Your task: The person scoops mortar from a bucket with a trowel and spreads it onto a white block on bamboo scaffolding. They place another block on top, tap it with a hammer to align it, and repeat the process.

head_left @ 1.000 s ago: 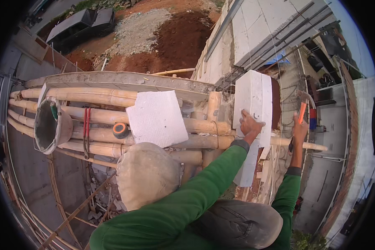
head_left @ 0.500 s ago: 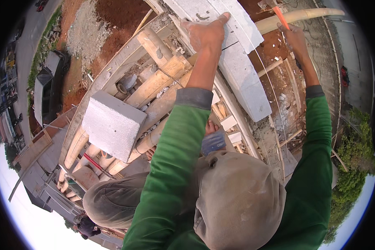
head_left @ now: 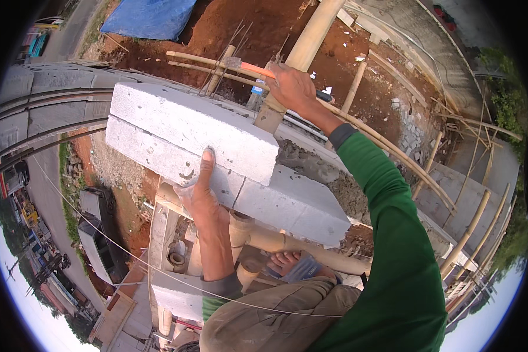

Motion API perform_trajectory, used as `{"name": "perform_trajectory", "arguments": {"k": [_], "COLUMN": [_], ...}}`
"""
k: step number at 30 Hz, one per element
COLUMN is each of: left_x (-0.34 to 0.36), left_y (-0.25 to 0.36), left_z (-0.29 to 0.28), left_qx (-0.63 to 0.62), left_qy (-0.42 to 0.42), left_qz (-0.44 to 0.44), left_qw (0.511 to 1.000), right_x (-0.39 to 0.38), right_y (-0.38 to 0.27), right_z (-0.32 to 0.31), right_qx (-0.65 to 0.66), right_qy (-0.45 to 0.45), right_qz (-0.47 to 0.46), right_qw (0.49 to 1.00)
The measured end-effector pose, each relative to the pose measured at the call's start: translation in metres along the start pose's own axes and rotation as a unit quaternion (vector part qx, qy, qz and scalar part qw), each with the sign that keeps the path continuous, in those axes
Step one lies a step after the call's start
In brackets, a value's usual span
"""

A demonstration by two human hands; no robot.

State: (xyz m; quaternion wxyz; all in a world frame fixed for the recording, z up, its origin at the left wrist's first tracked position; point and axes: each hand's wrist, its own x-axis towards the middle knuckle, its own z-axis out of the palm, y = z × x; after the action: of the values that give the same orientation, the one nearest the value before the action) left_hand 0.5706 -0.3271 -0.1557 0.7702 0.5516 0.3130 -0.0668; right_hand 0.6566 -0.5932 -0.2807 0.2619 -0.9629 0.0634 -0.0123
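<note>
Two long pale lightweight concrete blocks lie side by side in a wall course, an outer block (head_left: 193, 126) and a nearer block (head_left: 149, 149); another pale block (head_left: 293, 202) butts against the nearer one's right end. My left hand (head_left: 204, 196) grips the nearer block, thumb stretched up over the joint onto the outer block, fingers curled at the near lower edge and partly hidden. Beyond the wall, to the right, my right hand (head_left: 290, 85) is closed round an orange-handled hammer (head_left: 255, 70). Its greyish head points left, and the dark grip end shows behind the hand.
Below me are bamboo scaffold poles (head_left: 328, 258), my sandalled foot (head_left: 287, 264) and a loose pale block (head_left: 179, 296). A thin string (head_left: 152, 264) crosses near my knee. Dark cables (head_left: 47, 132) run on the left. A thick bamboo pole (head_left: 311, 41) rises beyond the wall.
My view has swung, so the wall blocks now lie across the middle. My right hand has brought the hammer inward, its head pointing left over the wall; my left hand stays on the blocks.
</note>
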Motion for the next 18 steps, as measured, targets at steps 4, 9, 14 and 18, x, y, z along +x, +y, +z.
{"name": "perform_trajectory", "arguments": {"k": [4,9,14,18], "left_x": [-0.003,-0.008,-0.005,-0.005], "left_y": [0.003,0.006,0.002,-0.001], "left_z": [-0.001,0.003,0.003,0.0], "left_qx": [0.035,0.069,0.051,0.061], "left_qy": [0.02,0.013,0.031,0.01], "left_qz": [-0.016,-0.015,-0.004,0.044], "left_qw": [0.999,0.997,0.998,0.997], "right_x": [-0.004,-0.003,0.009,0.027], "right_y": [0.0,0.004,0.003,-0.005], "right_z": [0.002,0.001,-0.004,-0.011], "right_qx": [0.032,0.023,0.035,0.283], "right_qy": [-0.003,-0.03,-0.107,-0.133], "right_qz": [0.009,0.019,0.046,0.078], "right_qw": [0.999,0.999,0.993,0.947]}}
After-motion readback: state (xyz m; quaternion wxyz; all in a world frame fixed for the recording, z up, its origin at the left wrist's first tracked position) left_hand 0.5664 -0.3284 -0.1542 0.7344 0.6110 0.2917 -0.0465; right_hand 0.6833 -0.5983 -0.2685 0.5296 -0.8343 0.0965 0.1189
